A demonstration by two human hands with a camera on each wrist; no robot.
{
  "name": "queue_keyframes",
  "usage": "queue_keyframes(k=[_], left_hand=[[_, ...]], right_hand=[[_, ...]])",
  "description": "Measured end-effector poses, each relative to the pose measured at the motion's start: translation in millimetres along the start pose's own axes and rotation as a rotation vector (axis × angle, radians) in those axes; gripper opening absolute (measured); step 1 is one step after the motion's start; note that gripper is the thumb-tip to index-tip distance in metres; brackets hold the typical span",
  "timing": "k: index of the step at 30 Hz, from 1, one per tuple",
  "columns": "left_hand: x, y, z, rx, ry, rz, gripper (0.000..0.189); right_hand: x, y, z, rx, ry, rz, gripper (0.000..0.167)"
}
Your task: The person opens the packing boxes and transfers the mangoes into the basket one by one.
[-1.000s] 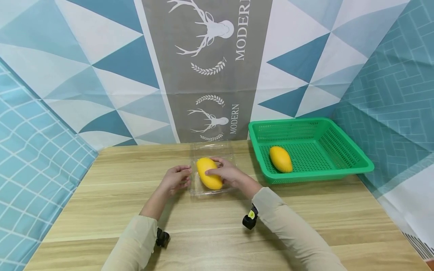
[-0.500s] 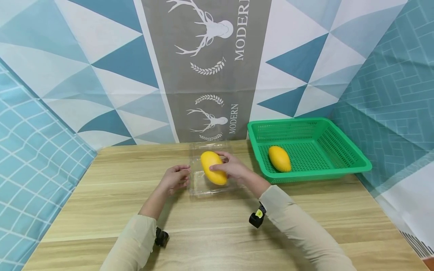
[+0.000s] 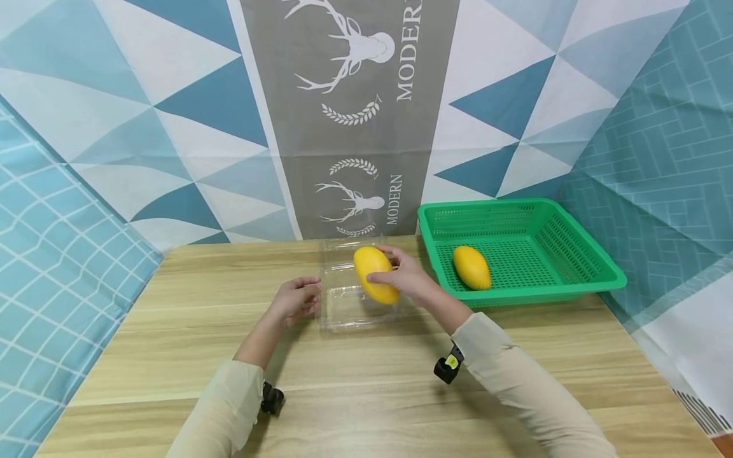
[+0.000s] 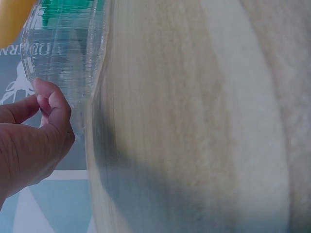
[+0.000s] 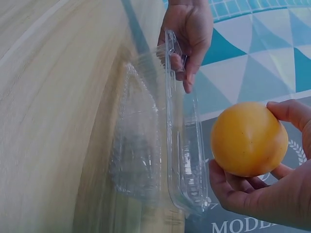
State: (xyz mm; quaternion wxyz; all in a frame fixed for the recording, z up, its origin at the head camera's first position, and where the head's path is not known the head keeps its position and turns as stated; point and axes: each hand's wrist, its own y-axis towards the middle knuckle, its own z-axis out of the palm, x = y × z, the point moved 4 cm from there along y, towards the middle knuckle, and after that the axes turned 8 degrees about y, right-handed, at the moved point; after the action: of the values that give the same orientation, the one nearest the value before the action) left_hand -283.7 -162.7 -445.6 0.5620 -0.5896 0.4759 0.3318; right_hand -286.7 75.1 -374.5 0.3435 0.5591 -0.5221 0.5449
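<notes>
A yellow mango is held by my right hand, thumb on the near side and fingers around the far side. The right wrist view shows that mango raised above a clear plastic clamshell box, apart from it. On the table, the box lies with its lid folded back toward the wall; nothing shows inside. My left hand is at the box's left edge. Up close, the left wrist view has that hand pinching the rim between thumb and index finger.
Right of the box stands a green plastic basket with a second mango lying in its left part. The wooden table meets a patterned wall covering at the back. Tiled-pattern sheets flank both sides.
My right hand has lifted the mango up from the box and moved it rightward and toward the back. The left hand stays at the box's edge.
</notes>
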Motion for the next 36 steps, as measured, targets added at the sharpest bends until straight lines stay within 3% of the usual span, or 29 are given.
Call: queue_keyframes(k=[22, 36], left_hand=[[-1.1, -0.2, -0.5, 0.006, 0.002, 0.002, 0.041], [-0.7, 0.8, -1.9, 0.01, 0.018, 0.016, 0.042]], right_hand=[[17, -15.0, -28, -0.025, -0.07, -0.04, 0.07], [19, -12.7, -38, -0.038, -0.104, -0.027, 0.073]])
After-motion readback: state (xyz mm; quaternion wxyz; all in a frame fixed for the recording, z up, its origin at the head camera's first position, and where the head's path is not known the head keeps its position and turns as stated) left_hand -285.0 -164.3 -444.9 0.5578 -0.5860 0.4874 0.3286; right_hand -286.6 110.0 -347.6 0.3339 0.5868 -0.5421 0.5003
